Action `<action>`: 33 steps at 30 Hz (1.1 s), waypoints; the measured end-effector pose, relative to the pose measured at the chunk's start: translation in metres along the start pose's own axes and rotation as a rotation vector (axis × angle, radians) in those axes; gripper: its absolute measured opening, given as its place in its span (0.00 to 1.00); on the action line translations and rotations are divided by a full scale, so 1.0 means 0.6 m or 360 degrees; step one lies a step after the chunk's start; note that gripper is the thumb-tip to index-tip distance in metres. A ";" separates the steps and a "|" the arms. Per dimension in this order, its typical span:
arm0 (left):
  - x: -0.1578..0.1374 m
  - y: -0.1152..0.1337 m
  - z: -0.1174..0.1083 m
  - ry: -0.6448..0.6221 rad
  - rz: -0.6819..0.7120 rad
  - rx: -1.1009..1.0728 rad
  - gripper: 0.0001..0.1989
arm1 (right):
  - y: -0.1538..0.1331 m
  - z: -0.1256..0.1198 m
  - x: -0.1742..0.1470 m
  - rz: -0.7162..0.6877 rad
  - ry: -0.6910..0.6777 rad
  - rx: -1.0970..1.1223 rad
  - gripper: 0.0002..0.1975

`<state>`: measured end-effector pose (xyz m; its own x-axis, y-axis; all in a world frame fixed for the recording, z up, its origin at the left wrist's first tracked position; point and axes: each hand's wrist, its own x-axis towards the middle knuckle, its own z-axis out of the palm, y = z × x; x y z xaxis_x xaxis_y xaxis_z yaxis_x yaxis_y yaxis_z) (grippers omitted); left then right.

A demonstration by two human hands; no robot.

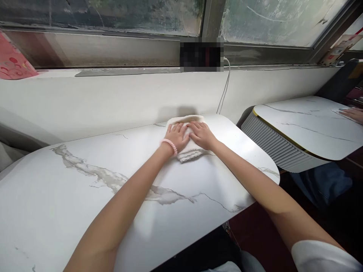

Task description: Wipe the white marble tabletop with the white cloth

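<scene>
A folded white cloth [192, 153] lies on the white marble-patterned table [181, 223], near its far edge by the wall. My left hand [178, 136], with a pink beaded bracelet at the wrist, rests flat on the cloth's left part, fingers spread. Over the right part of the same cloth lies my right hand [201, 135], also flat with its fingers stretched out. The two hands almost meet at the cloth's middle. Their palms hide much of the cloth.
Behind the table runs a white wall with a window ledge [119, 71]. A white cable [226, 88] hangs down it. To the right, beyond a gap, stands a second marble-patterned table [309, 121], where another person's hand [353, 113] rests. A pink printed item [14, 60] sits far left.
</scene>
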<state>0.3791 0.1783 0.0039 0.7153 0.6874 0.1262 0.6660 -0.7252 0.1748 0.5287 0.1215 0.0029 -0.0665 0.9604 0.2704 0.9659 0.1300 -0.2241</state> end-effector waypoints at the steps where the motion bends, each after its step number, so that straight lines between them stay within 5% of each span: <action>1: 0.003 -0.013 -0.002 0.0009 -0.0037 0.0017 0.28 | -0.004 0.005 0.016 -0.0015 -0.0003 0.0030 0.23; 6: -0.001 -0.056 -0.012 0.0049 -0.0164 0.0085 0.28 | -0.040 0.019 0.065 -0.0002 -0.0037 0.0106 0.22; 12: -0.027 -0.055 -0.026 -0.0030 -0.0221 0.0192 0.28 | -0.068 0.022 0.053 0.0008 -0.0057 0.0083 0.23; 33: -0.291 0.090 -0.050 -0.0058 0.0071 0.0670 0.28 | -0.198 -0.022 -0.220 -0.0197 -0.0051 0.0073 0.25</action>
<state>0.2838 0.0207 0.0204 0.7474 0.6585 0.0885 0.6571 -0.7129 -0.2450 0.4263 -0.0237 0.0065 -0.1931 0.9436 0.2689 0.9373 0.2584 -0.2339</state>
